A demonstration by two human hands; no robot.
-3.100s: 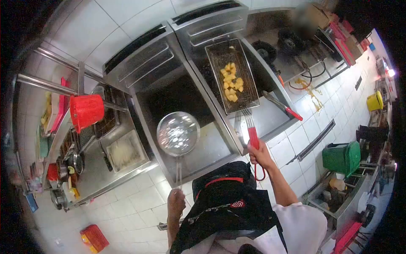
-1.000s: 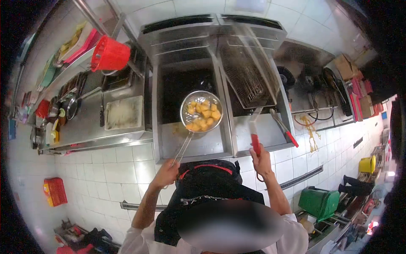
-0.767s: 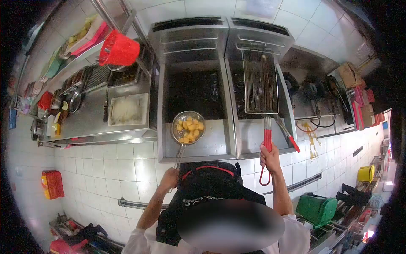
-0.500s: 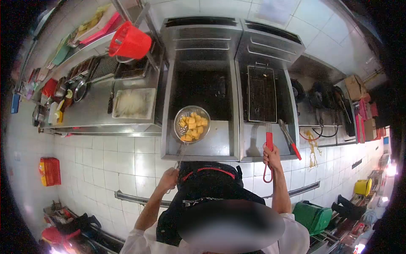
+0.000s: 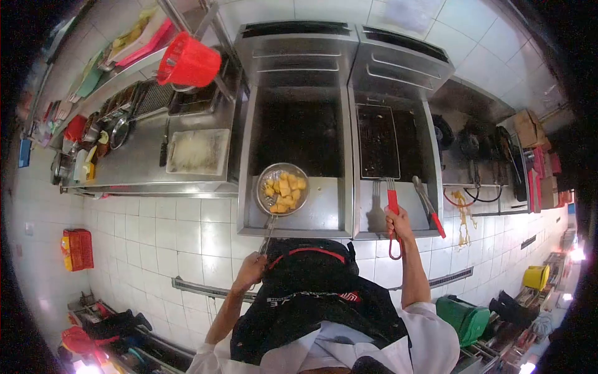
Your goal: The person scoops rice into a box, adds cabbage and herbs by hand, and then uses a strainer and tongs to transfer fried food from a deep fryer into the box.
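My left hand (image 5: 251,272) is closed round the wire handle of a round perforated strainer (image 5: 263,201). In its bowl lie several yellow-orange cubes (image 5: 286,190), with the bowl over the metal ledge at the front of the left fryer (image 5: 324,209). My right hand (image 5: 398,222) grips the red handle of a rectangular wire fryer basket (image 5: 397,146). The basket sits low in the dark right fryer vat (image 5: 408,140), its mesh mostly hidden in the dark liquid. Tongs with a red handle (image 5: 428,206) rest on the ledge to the right of that hand.
Left of the fryers, a steel counter (image 5: 140,156) carries a whitish tray (image 5: 198,151) and several utensils. A red bucket-like container (image 5: 189,59) hangs above it. Stove burners (image 5: 470,140) stand on the right. Behind me are a green bin (image 5: 462,321) and a red crate (image 5: 78,249).
The fryer basket has sunk lower into the dark vat, with my right hand still on its handle. The strainer has shifted slightly toward me, still holding the cubes.
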